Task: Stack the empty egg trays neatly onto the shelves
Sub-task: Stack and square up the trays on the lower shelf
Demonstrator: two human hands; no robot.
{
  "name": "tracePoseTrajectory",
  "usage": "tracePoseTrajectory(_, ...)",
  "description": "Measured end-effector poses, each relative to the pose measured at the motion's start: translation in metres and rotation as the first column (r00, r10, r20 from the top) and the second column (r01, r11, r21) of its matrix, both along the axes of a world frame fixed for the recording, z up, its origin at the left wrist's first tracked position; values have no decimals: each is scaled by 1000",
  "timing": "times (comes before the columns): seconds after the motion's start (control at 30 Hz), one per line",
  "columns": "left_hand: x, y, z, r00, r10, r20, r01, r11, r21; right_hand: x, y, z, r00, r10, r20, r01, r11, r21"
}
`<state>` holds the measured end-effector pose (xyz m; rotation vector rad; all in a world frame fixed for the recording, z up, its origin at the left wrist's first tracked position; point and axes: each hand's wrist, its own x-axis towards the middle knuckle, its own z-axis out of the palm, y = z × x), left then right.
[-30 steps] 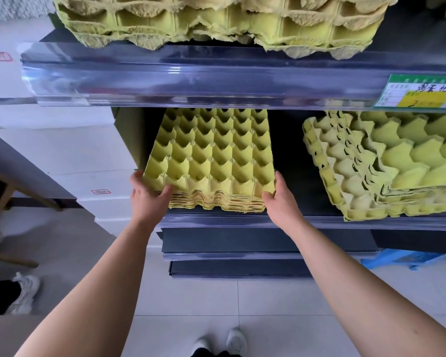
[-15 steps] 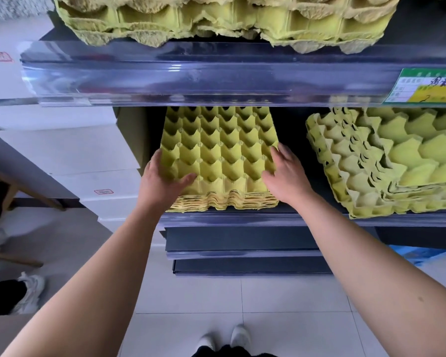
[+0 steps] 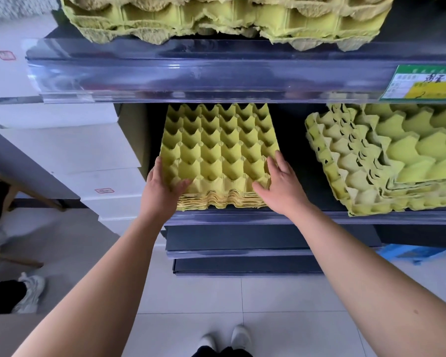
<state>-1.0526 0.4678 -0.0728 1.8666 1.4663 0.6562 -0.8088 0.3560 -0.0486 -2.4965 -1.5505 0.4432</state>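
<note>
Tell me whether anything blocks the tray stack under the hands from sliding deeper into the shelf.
Nothing visible does, though the upper shelf's rail hides the back; the messy pile lies apart, right of the tray stack.

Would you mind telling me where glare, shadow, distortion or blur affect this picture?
Head view: glare streaks the clear shelf-edge strip; wide-angle distortion bows that strip; deep shadow fills the recess behind the tray stack; the price label is soft, small print illegible; the left hand and right hand look sharp.
</note>
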Motion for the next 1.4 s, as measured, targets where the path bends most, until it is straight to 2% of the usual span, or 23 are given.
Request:
tracePoseTrajectory(0.27, 1, 8, 0, 999, -32, -36, 30, 997, -67, -1, -3, -3, 999, 14, 43, -12, 999, -33)
tracePoseTrajectory(0.37, 0, 9, 5, 995, -30, -95, 22, 996, -85, -2, -3, 3, 989, 19, 143, -16, 1000, -20)
tracePoseTrajectory(0.47, -1, 1, 14, 944, 6, -329, 14, 998, 58, -8, -9, 10, 970, 40, 238, -67, 992, 104)
tracePoseTrajectory(0.57, 4, -19, 33, 911, 11, -413, 90, 970, 224, -19, -25, 22, 967, 98, 234, -154, 960, 235)
tracePoseTrajectory(0.77, 45, -83, 77, 944, -123, -307, 239, 894, 378, -12, -90, 61, 969, 86, 230, -200, 821, 534)
tracePoseTrajectory(0.87, 88, -122, 97, 955, -190, -227, 269, 877, 398, 20, -135, 84, 977, 21, 214, -151, 775, 614)
tracePoseTrajectory(1.07, 209, -193, 120, 960, -262, -97, 278, 880, 384, 135, -216, 113, 967, -101, 236, -79, 758, 647)
tracePoseTrajectory(1.23, 295, -226, 118, 955, -256, -150, 290, 914, 285, 247, -259, 111, 934, -266, 240, 47, 755, 655)
tracePoseTrajectory(1.3, 315, -231, 115, 964, -216, -155, 247, 945, 216, 285, -267, 109, 917, -331, 223, 135, 783, 607)
tracePoseTrajectory(1.33, 322, -234, 114, 971, -191, -143, 216, 960, 178, 300, -267, 108, 922, -337, 191, 178, 807, 563)
tracePoseTrajectory(1.4, 332, -240, 113, 984, -139, -113, 155, 977, 149, 321, -265, 108, 956, -294, 19, 247, 835, 493)
